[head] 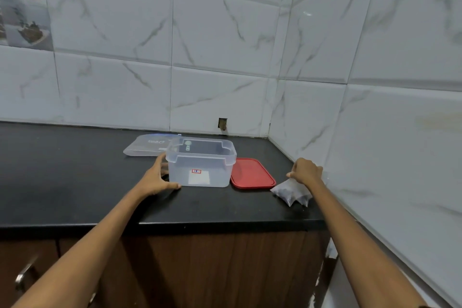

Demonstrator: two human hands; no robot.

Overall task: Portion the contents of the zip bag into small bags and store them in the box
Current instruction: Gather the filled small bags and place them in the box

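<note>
While left hand (pixel 160 177) steadies box (pixel 200 162), right hand (pixel 306 171) grips small bags (pixel 291 191)

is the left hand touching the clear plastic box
Touching. The head view shows the left hand against the clear plastic box's left wall, thumb at its base.

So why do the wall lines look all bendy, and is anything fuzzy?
Head view: the wide lens bends the wall tiles near the edges; the papers on the wall at top left are blurry; shiny streaks of light glare on the right wall; the clear box and red lid look fairly sharp.
</note>
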